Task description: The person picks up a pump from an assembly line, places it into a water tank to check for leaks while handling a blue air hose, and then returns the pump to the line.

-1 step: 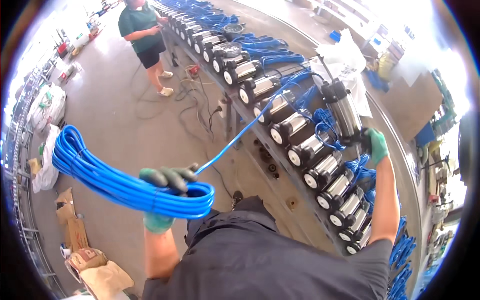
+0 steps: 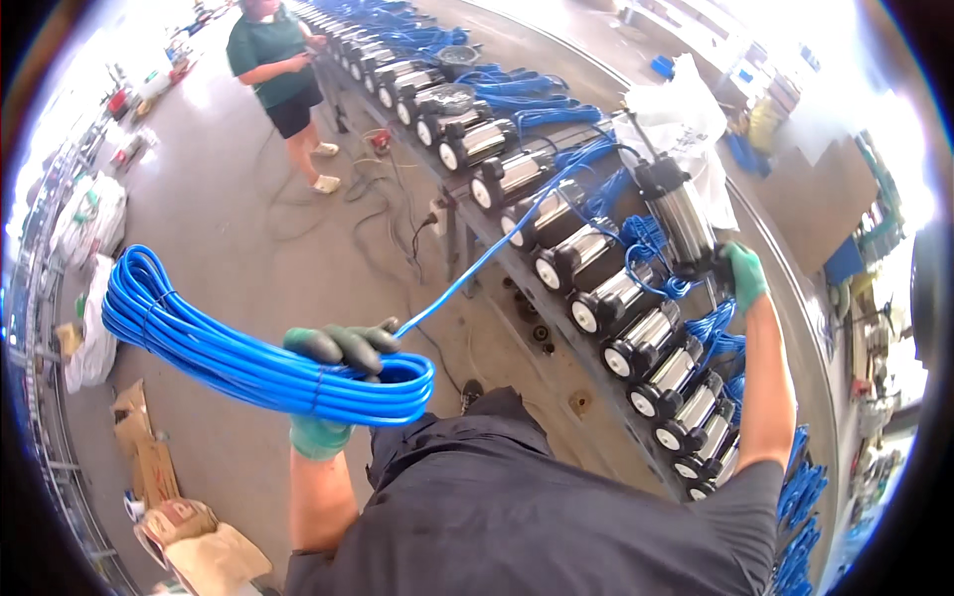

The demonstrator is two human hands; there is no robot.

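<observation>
A long bundle of coiled blue cable (image 2: 219, 348) hangs out to the left, tied with thin bands. My left hand (image 2: 343, 363), in a green glove with dark grey fingers, is closed around its near end. One strand runs taut from there up to the bench. On the right, my right hand (image 2: 743, 276), in a green glove, grips the black end of a silver cylindrical pump (image 2: 681, 219). That pump is tilted, with its other black end and a thin rod pointing up and away. Part of the right hand's grip is hidden behind the black end.
Many similar silver pumps (image 2: 599, 298) with white-faced black ends line the long bench (image 2: 467, 219), blue cables (image 2: 537, 94) behind them. A person (image 2: 278, 74) in a green shirt stands far left of the bench. Cords (image 2: 383, 204) lie on the floor; sacks (image 2: 89, 223) and cardboard (image 2: 154, 467) sit left.
The near end of the blue coil and my left hand have shifted slightly up and to the right. My right hand stays on the pump.
</observation>
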